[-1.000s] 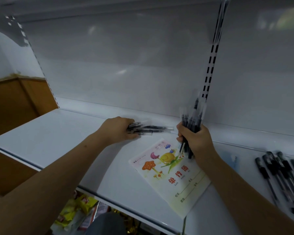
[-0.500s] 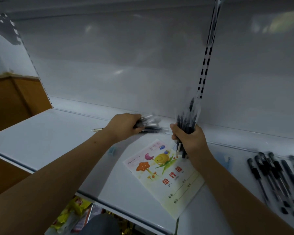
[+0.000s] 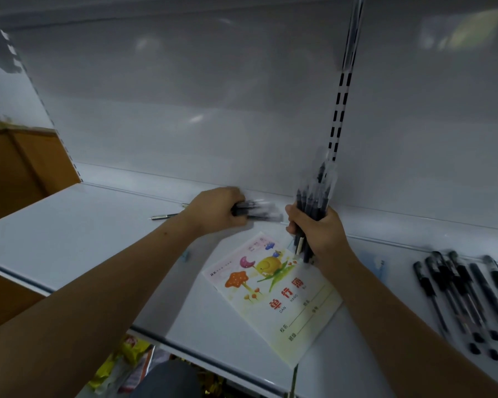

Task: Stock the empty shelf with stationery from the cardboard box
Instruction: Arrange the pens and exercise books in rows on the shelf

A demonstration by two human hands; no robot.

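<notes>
Right hand (image 3: 319, 234) grips upright pens (image 3: 314, 202).

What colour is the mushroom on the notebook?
Orange with pale spots, on the notebook cover lying on the shelf; head view.

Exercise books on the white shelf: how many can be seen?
1. The exercise book lies flat on the shelf near its front edge, below the right hand. No other shows.

Glossy white back panel (image 3: 184, 110) with soft light reflections, slotted upright (image 3: 339, 110), brown wooden wall (image 3: 15, 173) left.
</notes>
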